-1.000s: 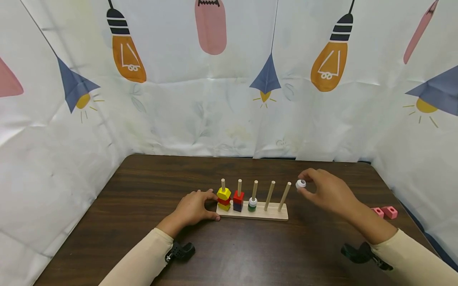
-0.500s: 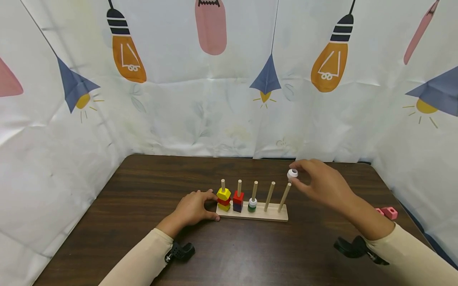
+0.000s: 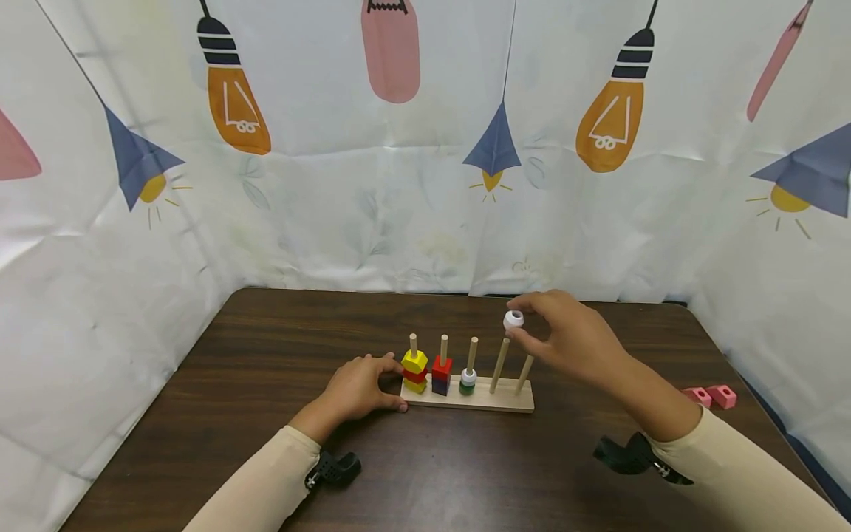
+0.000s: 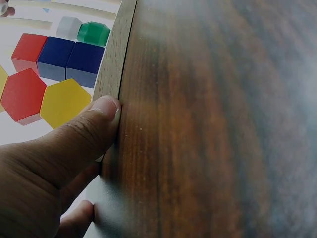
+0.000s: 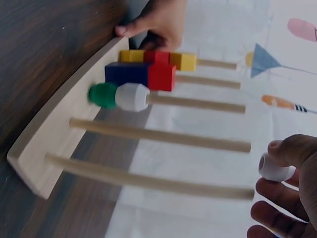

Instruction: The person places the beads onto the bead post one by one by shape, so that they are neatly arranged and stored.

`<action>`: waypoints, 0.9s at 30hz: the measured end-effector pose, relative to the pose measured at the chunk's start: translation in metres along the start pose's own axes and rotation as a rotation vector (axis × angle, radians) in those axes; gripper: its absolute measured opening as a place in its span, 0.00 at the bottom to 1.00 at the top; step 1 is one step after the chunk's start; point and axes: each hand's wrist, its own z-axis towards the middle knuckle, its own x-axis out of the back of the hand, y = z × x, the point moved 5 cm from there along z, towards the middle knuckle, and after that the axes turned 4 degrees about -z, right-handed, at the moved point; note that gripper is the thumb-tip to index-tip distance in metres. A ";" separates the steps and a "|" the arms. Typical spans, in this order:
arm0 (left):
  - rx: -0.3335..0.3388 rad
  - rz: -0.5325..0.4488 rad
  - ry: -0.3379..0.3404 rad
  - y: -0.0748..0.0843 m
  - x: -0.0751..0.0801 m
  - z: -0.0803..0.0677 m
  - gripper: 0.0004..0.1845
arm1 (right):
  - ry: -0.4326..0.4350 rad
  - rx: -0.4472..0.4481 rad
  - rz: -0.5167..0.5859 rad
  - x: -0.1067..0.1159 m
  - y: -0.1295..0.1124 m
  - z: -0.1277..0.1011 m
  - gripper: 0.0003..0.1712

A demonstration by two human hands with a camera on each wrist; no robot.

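A wooden peg stand (image 3: 501, 400) with several upright pegs is on the table. Its first peg bears yellow and red hexagonal beads (image 4: 24, 95). Red and dark blue cubes (image 3: 442, 375) fill the lower part of the second. A white bead (image 5: 132, 97) tops a green bead (image 5: 102, 95) on the third; the two pegs at the right end carry no beads. My left hand (image 3: 355, 388) grips the stand's left end, thumb along the front edge. Between thumb and fingertips, my right hand (image 3: 575, 332) pinches another white bead (image 3: 513, 319), just above the fourth peg's tip.
Two pink blocks (image 3: 721, 396) with holes lie on the table's right side, beyond my right forearm. The brown wooden table (image 3: 465, 473) ends at a white printed cloth (image 3: 399, 222) hanging behind it and at the sides.
My right hand has moved left with the white bead, from the right of the stand, past the last peg, to the fourth peg. My left hand stays put on the stand.
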 end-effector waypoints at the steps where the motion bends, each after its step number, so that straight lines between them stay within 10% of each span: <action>1: 0.001 -0.001 -0.001 0.000 0.000 0.000 0.30 | 0.000 0.006 0.002 -0.001 -0.002 0.001 0.20; 27: -0.014 -0.002 0.006 -0.002 -0.002 0.001 0.31 | -0.010 0.014 0.092 -0.032 -0.033 0.008 0.22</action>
